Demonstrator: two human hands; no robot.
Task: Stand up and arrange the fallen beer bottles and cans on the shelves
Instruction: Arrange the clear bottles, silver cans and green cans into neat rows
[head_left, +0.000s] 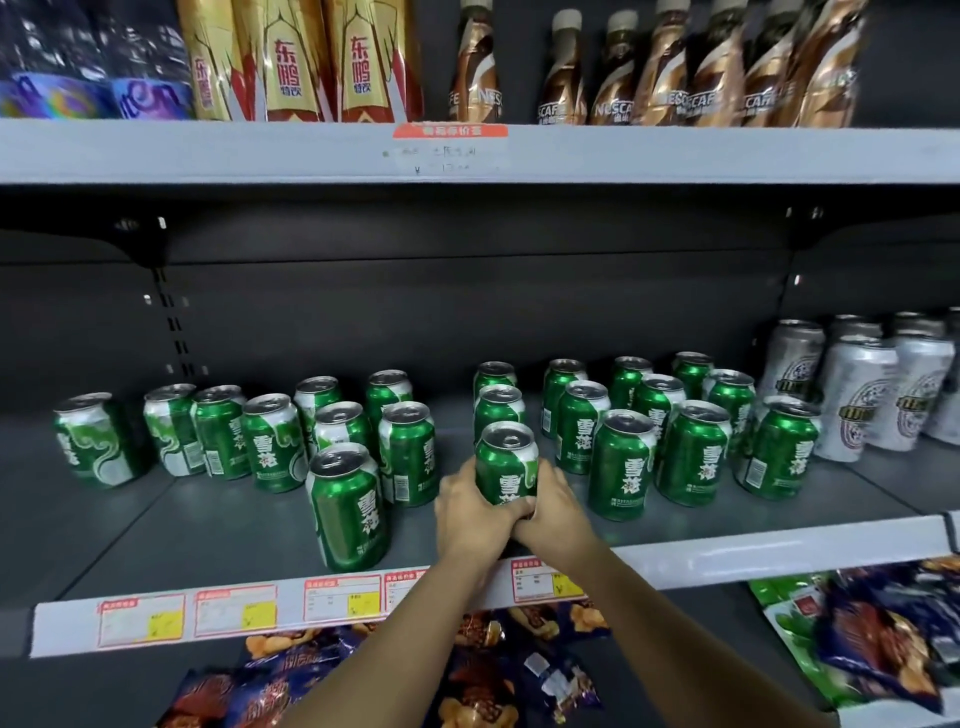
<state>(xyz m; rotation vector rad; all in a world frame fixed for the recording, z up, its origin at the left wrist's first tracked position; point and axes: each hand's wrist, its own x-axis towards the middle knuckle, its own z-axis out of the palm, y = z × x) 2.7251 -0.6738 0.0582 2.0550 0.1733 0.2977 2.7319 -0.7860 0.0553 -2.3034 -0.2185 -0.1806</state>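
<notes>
Several green beer cans stand upright on the grey middle shelf (182, 530). Both my hands hold one upright green can (506, 462) near the shelf's front, in the middle. My left hand (470, 512) wraps its left side and my right hand (553, 506) wraps its right side, fingers meeting at the can's base. Behind it two more green cans (497, 410) line up in a column. Another green can (347, 506) stands alone to the left, close to the front edge. Silver beer cans (857, 400) stand upright at the far right of the shelf.
The shelf above (675, 156) carries gold drink bottles, brown coffee bottles and blue-labelled bottles. Price tags (343, 597) line the middle shelf's front rail. Snack bags (857, 634) lie on the shelf below. Bare shelf floor shows at the front left.
</notes>
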